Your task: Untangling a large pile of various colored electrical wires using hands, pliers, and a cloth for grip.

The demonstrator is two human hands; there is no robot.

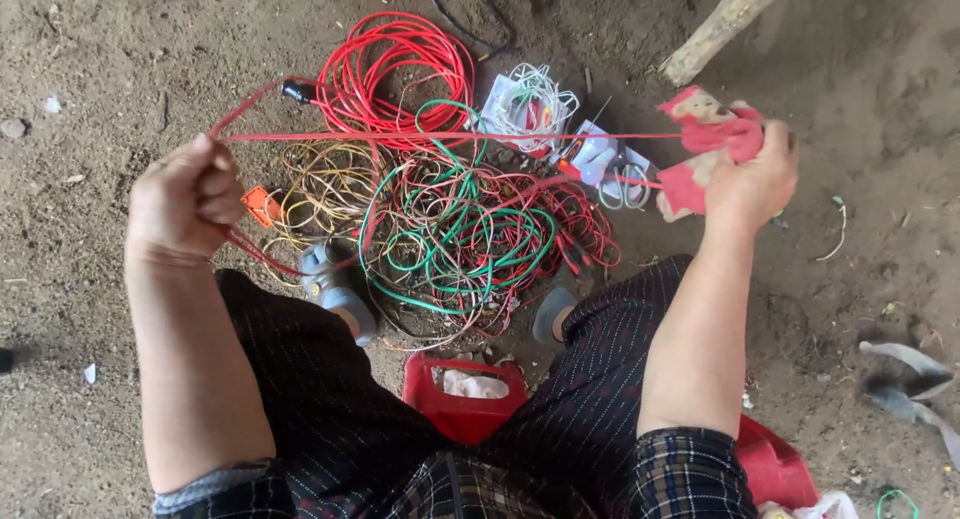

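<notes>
The left hand [185, 201] and right hand [752, 184], fingers clamped, are stretching one red wire [450, 136]; the tangled wire pile [450, 229] on the floor is waiting.

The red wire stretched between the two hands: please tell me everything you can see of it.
The red wire is thin, plastic-coated by its look. It runs taut and nearly level from the closed left hand to the right hand, which grips it through a red cloth. It passes above the wire heap. Loops hang from the left fist.
</notes>
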